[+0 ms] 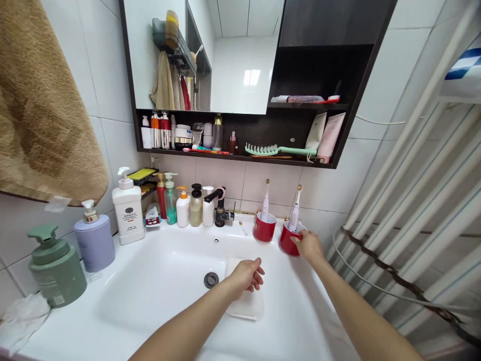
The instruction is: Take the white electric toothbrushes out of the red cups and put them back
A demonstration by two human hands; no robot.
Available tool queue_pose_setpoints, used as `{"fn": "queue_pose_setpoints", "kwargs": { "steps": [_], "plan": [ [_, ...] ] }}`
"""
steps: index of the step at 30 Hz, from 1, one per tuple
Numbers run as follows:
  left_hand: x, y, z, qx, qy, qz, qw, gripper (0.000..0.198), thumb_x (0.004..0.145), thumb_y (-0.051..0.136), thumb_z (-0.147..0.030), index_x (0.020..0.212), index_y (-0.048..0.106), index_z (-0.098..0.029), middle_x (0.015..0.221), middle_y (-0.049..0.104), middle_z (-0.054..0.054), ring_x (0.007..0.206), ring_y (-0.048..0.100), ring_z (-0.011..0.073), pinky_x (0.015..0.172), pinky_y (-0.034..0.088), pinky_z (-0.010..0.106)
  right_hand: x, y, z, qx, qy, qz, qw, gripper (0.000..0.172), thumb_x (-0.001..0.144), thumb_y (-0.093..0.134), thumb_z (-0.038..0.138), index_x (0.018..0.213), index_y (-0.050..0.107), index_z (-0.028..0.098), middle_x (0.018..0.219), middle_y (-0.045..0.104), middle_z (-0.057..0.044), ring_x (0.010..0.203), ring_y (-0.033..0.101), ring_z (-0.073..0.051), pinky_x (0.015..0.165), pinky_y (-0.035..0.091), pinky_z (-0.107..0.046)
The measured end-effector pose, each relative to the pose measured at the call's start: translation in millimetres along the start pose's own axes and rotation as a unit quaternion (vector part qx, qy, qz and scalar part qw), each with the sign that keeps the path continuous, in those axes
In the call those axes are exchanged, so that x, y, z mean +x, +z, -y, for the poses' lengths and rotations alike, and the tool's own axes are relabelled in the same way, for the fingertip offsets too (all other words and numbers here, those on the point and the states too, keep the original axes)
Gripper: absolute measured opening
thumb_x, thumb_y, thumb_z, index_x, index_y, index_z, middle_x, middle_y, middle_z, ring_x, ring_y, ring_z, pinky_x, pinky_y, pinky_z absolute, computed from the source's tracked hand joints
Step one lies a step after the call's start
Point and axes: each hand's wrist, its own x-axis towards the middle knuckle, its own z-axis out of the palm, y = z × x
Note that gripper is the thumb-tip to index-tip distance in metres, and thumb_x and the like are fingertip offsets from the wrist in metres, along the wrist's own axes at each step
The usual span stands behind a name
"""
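On the right rear corner of the sink, my right hand [310, 245] is closed on the rim of a red cup [288, 243]. An electric toothbrush [294, 216] stands upright in that cup. Beside it to the left is a second red cup [263, 231] holding another electric toothbrush [265, 206]. My left hand [246, 277] hovers over the basin with nothing in it, its fingers loosely curled and apart. Below it in the sink [165, 296] lies a white rectangular item [246, 306], perhaps a folded cloth, partly hidden by the hand.
A black faucet [219, 208] rises at the back, with several pump bottles [183, 208] to its left. Overhead hangs a mirror cabinet [240, 158] with a green hairbrush [280, 150] on its shelf. White radiator pipes [406, 200] flank the right; a brown towel [48, 110] hangs left.
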Motion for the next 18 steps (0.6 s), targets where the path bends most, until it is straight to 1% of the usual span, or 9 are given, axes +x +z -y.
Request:
{"fn": "queue_pose_setpoints", "kwargs": {
  "steps": [2, 5, 7, 9, 11, 13, 16, 18],
  "plan": [
    [2, 0.2, 0, 0.017, 0.010, -0.012, 1.000, 0.038, 0.060, 0.038, -0.050, 0.060, 0.044, -0.013, 0.047, 0.043, -0.003, 0.037, 0.038, 0.0043, 0.039, 0.022, 0.017, -13, -6, -5, -0.021, -0.017, 0.009, 1.000, 0.009, 0.055, 0.049, 0.026, 0.055, 0.050, 0.017, 0.070, 0.048, -0.009, 0.072, 0.047, -0.025, 0.060, 0.034, -0.035],
    [5, 1.0, -3, 0.044, 0.034, -0.044, 0.997, 0.031, 0.062, 0.040, -0.044, 0.066, 0.046, -0.013, 0.057, 0.048, -0.001, 0.045, 0.042, 0.0054, 0.043, 0.028, 0.018, -44, -19, -9, -0.043, -0.047, 0.021, 0.998, 0.011, 0.057, 0.047, 0.027, 0.059, 0.051, 0.017, 0.080, 0.047, -0.010, 0.079, 0.046, -0.024, 0.065, 0.034, -0.034],
    [7, 2.9, -6, 0.066, 0.059, -0.071, 0.994, 0.029, 0.064, 0.041, -0.039, 0.073, 0.047, -0.013, 0.069, 0.051, 0.003, 0.056, 0.046, 0.0076, 0.049, 0.033, 0.019, -68, -26, -7, -0.054, -0.085, 0.034, 0.994, 0.013, 0.059, 0.046, 0.029, 0.064, 0.051, 0.017, 0.090, 0.045, -0.011, 0.085, 0.045, -0.023, 0.067, 0.035, -0.032],
    [8, 5.6, -8, 0.091, 0.093, -0.096, 0.987, 0.029, 0.063, 0.044, -0.034, 0.083, 0.047, -0.013, 0.084, 0.051, 0.006, 0.072, 0.047, 0.0105, 0.061, 0.035, 0.021, -91, -28, 0, -0.057, -0.122, 0.061, 0.989, 0.014, 0.061, 0.044, 0.029, 0.066, 0.051, 0.018, 0.096, 0.043, -0.010, 0.088, 0.044, -0.022, 0.068, 0.035, -0.030],
    [9, 7.6, -9, 0.117, 0.127, -0.110, 0.979, 0.033, 0.061, 0.048, -0.030, 0.091, 0.046, -0.015, 0.094, 0.049, 0.007, 0.085, 0.044, 0.0128, 0.073, 0.032, 0.022, -112, -24, 12, -0.047, -0.143, 0.101, 0.983, 0.013, 0.063, 0.042, 0.028, 0.066, 0.050, 0.018, 0.099, 0.042, -0.010, 0.089, 0.044, -0.021, 0.067, 0.036, -0.029],
    [11, 7.3, -9, 0.143, 0.149, -0.111, 0.972, 0.041, 0.058, 0.052, -0.026, 0.097, 0.044, -0.016, 0.101, 0.046, 0.007, 0.093, 0.040, 0.0150, 0.080, 0.029, 0.023, -128, -14, 24, -0.029, -0.161, 0.136, 0.977, 0.011, 0.063, 0.042, 0.024, 0.068, 0.050, 0.018, 0.101, 0.041, -0.009, 0.087, 0.046, -0.019, 0.067, 0.036, -0.028],
    [14, 1.0, -3, 0.174, 0.158, -0.102, 0.967, 0.048, 0.058, 0.051, -0.024, 0.104, 0.039, -0.018, 0.105, 0.044, 0.006, 0.094, 0.040, 0.0162, 0.082, 0.027, 0.026, -142, 4, 38, -0.006, -0.175, 0.174, 0.969, 0.011, 0.063, 0.042, 0.020, 0.070, 0.049, 0.018, 0.098, 0.042, -0.008, 0.080, 0.049, -0.017, 0.064, 0.037, -0.027],
    [16, -5.9, 2, 0.191, 0.155, -0.084, 0.966, 0.047, 0.060, 0.048, -0.022, 0.106, 0.038, -0.019, 0.101, 0.047, 0.005, 0.090, 0.043, 0.0152, 0.081, 0.028, 0.026, -147, 14, 42, 0.000, -0.170, 0.190, 0.967, 0.009, 0.063, 0.041, 0.020, 0.069, 0.048, 0.018, 0.094, 0.044, -0.008, 0.073, 0.051, -0.016, 0.061, 0.038, -0.027]
  ]
}}
